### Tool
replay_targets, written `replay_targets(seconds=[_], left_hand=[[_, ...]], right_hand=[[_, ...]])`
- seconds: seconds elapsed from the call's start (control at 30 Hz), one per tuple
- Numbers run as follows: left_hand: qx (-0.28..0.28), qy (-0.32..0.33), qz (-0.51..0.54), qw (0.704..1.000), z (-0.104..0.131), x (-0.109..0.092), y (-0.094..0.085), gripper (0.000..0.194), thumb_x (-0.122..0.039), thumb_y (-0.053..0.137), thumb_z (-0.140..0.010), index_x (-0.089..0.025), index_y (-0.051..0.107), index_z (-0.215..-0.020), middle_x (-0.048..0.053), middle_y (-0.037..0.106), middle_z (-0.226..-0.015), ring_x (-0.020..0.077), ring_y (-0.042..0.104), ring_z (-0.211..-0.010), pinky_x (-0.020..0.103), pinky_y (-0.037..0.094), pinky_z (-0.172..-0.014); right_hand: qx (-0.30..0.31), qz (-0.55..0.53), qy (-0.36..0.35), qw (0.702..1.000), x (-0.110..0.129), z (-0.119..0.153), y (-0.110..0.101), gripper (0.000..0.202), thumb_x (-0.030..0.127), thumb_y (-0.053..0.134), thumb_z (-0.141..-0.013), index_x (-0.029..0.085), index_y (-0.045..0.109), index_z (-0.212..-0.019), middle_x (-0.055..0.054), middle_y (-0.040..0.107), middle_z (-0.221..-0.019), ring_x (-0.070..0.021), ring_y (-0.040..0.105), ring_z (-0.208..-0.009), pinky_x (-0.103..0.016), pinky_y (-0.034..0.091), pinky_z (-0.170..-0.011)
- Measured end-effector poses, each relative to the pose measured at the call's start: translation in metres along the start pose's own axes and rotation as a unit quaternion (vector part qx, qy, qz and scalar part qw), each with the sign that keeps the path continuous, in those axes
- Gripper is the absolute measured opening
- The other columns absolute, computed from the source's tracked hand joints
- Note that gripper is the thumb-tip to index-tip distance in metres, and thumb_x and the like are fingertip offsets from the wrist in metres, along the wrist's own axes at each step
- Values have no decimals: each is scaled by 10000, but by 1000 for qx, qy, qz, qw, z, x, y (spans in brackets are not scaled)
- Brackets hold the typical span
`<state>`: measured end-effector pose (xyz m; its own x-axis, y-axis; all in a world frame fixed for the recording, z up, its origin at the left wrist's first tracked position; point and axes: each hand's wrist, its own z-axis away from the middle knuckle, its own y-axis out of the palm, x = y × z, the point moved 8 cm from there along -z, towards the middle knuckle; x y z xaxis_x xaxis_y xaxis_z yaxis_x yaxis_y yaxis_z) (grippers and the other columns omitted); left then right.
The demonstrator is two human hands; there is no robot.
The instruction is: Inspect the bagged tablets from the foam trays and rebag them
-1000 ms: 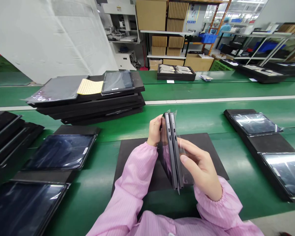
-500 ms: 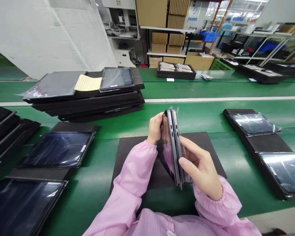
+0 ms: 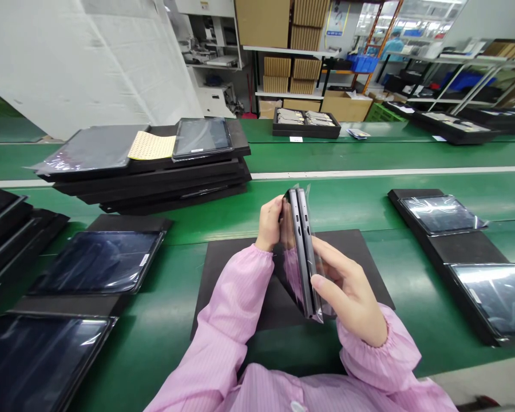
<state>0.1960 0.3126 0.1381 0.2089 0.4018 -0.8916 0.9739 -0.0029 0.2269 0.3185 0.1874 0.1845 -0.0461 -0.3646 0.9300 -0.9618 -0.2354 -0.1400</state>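
Two dark tablets (image 3: 299, 252) stand on edge, face to face, their port sides turned up toward me, with clear film sticking out around them. My left hand (image 3: 269, 224) is closed on their far left side. On the right, my right hand (image 3: 347, 289) grips the same pair, thumb near the closer end and fingers behind the film. Beneath them a black foam sheet (image 3: 236, 274) lies on the green bench (image 3: 163, 343).
Film-covered tablets rest on black foam at the left (image 3: 98, 260) and right (image 3: 493, 297). A stack of black trays (image 3: 163, 182) at the back left bears a tablet and a yellow dotted sheet (image 3: 152, 145). Behind stands a black box of parts (image 3: 306, 130).
The film at the near end of the tablets has shifted slightly to the right. Both hands keep nearly the same hold, and the whole view has moved a little.
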Motion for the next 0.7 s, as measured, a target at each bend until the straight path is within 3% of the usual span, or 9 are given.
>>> replay_targets(seconds=[0.17,0.4,0.7], left_hand=[[-1,1,-14,1000,-1,1,-1,686,-856,471,-746,-191,601,-633,5,547,-590,140,429,-559,306,383,-575],[1,8,-20,1000,1,1,-2,703,-855,471,-749,-180,645,-662,21,606,-622,159,513,-589,317,441,-621],[27,67,-20,997,10,-8,5,671,-799,449,-813,-191,718,-721,77,722,-722,258,691,-782,393,524,-780]], right_hand=[[12,2,0,1000,2,-1,0,522,190,573,-914,294,562,-1425,-49,530,-1498,-276,520,-1368,-403,556,-1029],[8,26,3,1000,4,4,-2,576,141,612,-862,281,570,-1419,-65,581,-1451,-262,561,-1331,-340,605,-939],[-8,164,16,986,23,14,-1,527,168,644,-786,183,652,-1313,-101,678,-1322,-267,676,-1172,-329,643,-847]])
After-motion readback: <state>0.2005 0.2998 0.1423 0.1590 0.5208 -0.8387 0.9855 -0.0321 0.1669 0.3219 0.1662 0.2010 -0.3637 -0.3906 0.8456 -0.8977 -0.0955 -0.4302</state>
